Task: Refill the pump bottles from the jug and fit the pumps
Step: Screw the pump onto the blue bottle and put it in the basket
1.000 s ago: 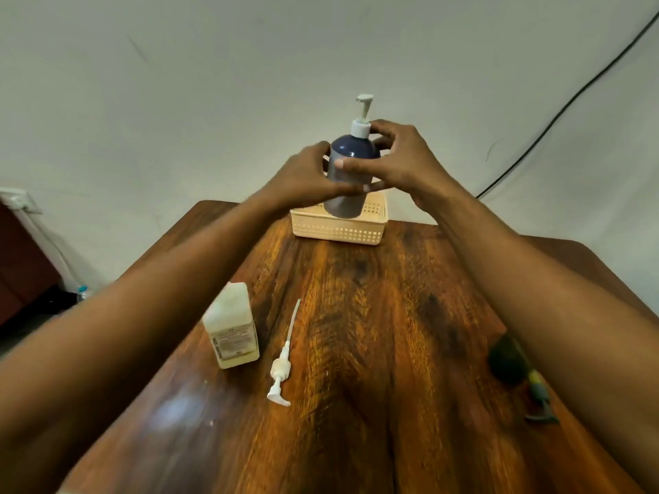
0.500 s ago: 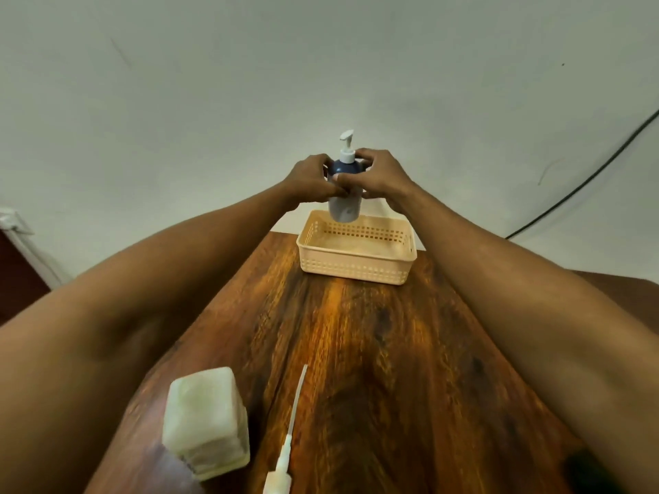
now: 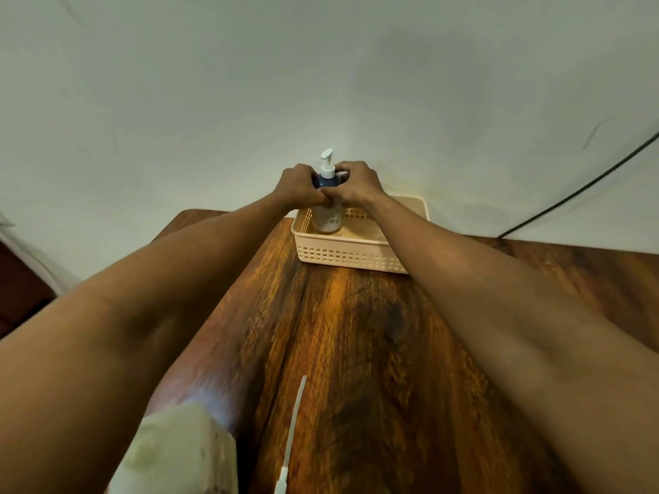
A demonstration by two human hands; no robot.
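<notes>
Bottle (image 3: 327, 212) lowered into basket (image 3: 351, 256), both hands (image 3: 297, 188) (image 3: 358, 185) gripping it, jug (image 3: 178, 454), loose pump (image 3: 292, 433) near.

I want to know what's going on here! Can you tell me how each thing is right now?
pump bottle: upright in the basket, pump fitted
basket: on the table, holds the bottle
left hand: closed on the bottle
right hand: closed on the bottle
loose pump: lying on the table
jug: uncapped
</notes>
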